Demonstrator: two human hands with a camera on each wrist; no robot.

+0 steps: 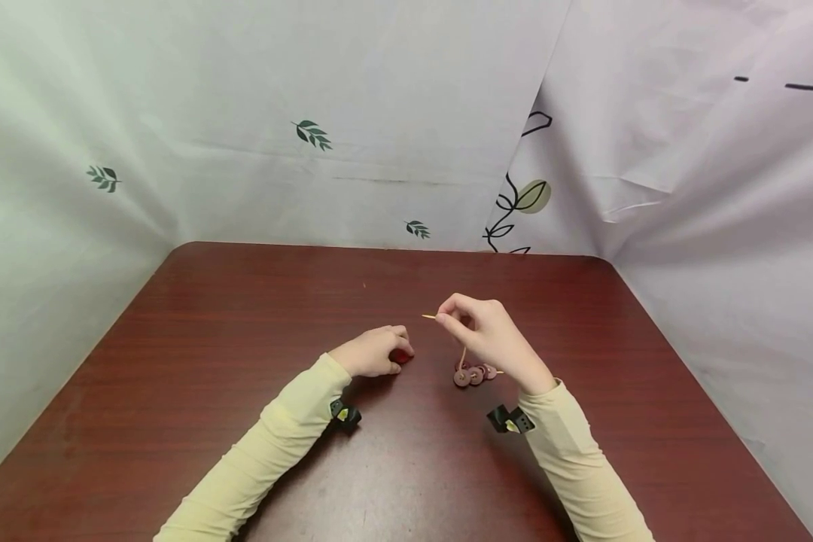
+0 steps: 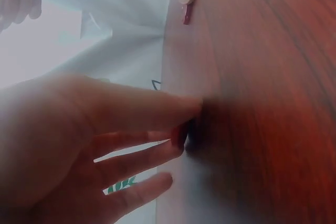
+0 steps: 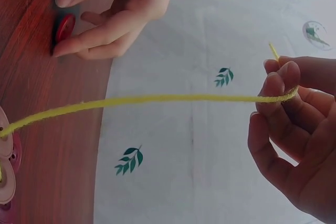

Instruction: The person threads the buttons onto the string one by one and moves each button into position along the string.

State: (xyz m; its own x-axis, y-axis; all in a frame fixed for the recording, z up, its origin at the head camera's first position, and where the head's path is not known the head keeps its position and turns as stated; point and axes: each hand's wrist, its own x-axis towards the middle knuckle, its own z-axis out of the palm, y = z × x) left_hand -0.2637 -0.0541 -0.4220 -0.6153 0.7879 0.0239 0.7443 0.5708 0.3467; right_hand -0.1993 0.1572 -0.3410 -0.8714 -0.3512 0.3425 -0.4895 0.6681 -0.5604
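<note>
Pinching yellow yarn [image 3: 173, 98] near its tip between thumb and fingers of the right hand [image 1: 491, 331], right of centre in the head view. Trailing down from there to threaded mauve buttons [image 1: 462, 379], bunched below that hand. Curling the fingers of the left hand [image 1: 373, 352] round a red button [image 3: 65, 27], tilted against the wood-grain table [image 1: 244, 309] mid-frame.
</note>
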